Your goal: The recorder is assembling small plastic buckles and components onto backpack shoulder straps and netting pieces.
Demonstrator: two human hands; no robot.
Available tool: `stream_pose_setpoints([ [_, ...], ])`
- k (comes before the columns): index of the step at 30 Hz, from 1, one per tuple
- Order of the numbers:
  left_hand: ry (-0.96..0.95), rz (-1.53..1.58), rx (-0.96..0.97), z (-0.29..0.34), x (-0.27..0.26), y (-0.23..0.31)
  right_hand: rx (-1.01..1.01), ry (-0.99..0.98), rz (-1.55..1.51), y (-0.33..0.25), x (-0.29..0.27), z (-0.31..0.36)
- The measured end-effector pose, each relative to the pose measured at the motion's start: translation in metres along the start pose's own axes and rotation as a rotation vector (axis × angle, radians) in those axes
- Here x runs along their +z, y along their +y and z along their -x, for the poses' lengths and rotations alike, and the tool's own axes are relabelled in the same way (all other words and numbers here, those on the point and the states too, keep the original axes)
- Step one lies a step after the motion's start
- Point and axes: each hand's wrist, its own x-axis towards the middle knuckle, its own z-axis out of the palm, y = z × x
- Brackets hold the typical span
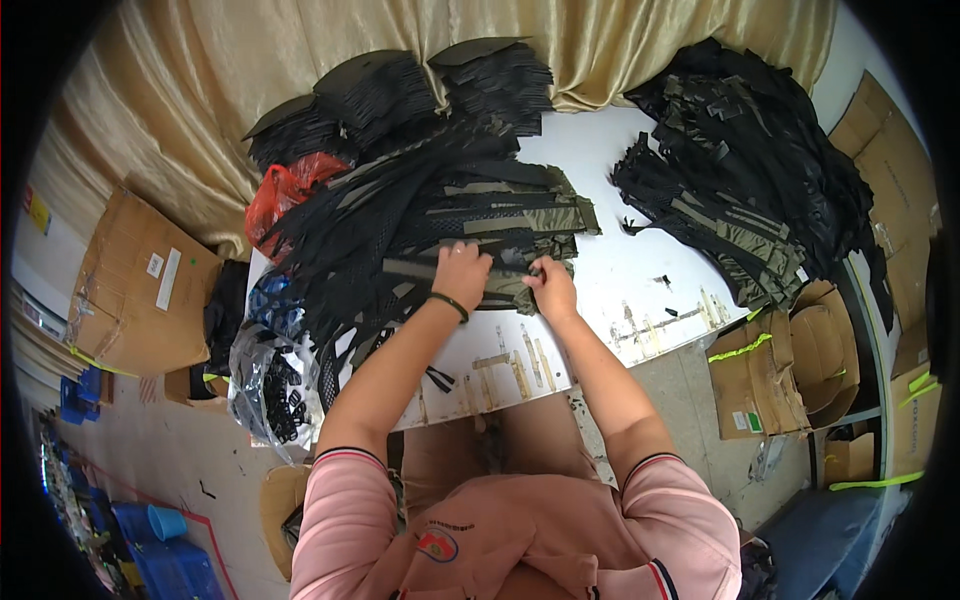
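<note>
A dark flat strap (408,268) lies across the front of a heap of black mesh and olive fabric pieces (420,205). My left hand (462,275) is closed over this strap, its fingers bent and pressed down on the cloth. Just to the right, my right hand (552,290) pinches the strap's right end between thumb and fingers. Below the strap, between both hands, shows an olive fabric panel (508,292). What lies under my left palm is hidden.
Neat stacks of black pieces (375,95) stand at the back of the white table (590,140). Another black and olive heap (740,180) covers its right. At the left are a red plastic bag (285,200) and a clear bag of black buckles (280,395). Cardboard boxes (145,280) flank the table.
</note>
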Motion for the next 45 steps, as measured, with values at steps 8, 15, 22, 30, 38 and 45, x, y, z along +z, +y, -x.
stream_pose_setpoints([
  [8, -0.528, 0.833, -0.17, 0.08, -0.003, 0.077, -0.609, 0.069, -0.23, 0.019, -0.062, 0.065],
  [15, -0.217, 1.142, -0.469, 0.061, 0.003, 0.114, -0.41, -0.043, -0.398, 0.017, -0.057, 0.096],
  [22, -0.237, 1.504, -0.51, 0.067, 0.009, 0.104, -0.537, 0.077, -0.302, 0.009, -0.063, 0.107],
  [30, -0.197, 1.072, -0.55, 0.074, -0.01, 0.111, -0.802, 0.047, 0.054, 0.006, -0.078, 0.099],
  [38, 0.086, 0.71, -0.093, 0.089, -0.022, 0.13, 0.33, -0.384, -1.035, 0.026, -0.057, 0.088],
  [45, -0.205, 0.947, -0.38, 0.083, -0.035, 0.122, 0.307, -0.501, -1.255, 0.008, -0.07, 0.117],
])
